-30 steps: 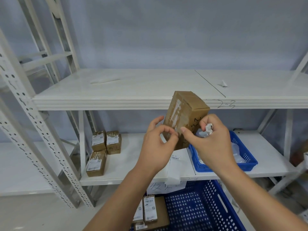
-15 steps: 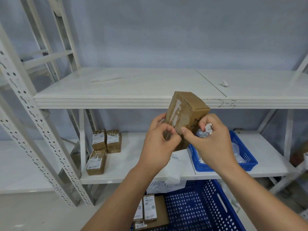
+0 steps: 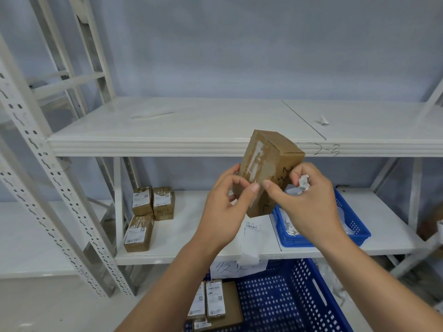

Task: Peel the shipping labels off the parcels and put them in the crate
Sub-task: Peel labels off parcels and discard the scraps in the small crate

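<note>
I have the parcel (image 3: 268, 168) up in front of the upper shelf (image 3: 167, 125), tilted with its top leaning away to the right, and both hands are on its lower half. My left hand (image 3: 225, 207) wraps the left edge, fingers curled behind and thumb pressed on the front face, so it carries the box. My right hand (image 3: 309, 207) pinches at the same face from the other side, thumb tip almost meeting the left thumb. Its curled fingers trap a wad of peeled label (image 3: 304, 182) against the palm. The face above the thumbs shows only torn white label residue (image 3: 256, 161). I cannot tell whether there is a liftable edge under my thumbs.

As I judge it, the step is clearing the last scraps off this face. To do it well I would let the left hand do all the holding. Then I would work a nail under a corner of the residue and pull low and slow along the cardboard, so the paper comes away in one strip rather than shredding. The wad hampers the right fingers, so dropping it first seems sensible. The shallow blue tray (image 3: 352, 219) sits just below on the middle shelf (image 3: 182, 236) and holds other white scraps. The big blue crate (image 3: 275, 295) stands underneath, well apart from the hands, and labelled parcels (image 3: 143, 202) sit at the shelf's left
</note>
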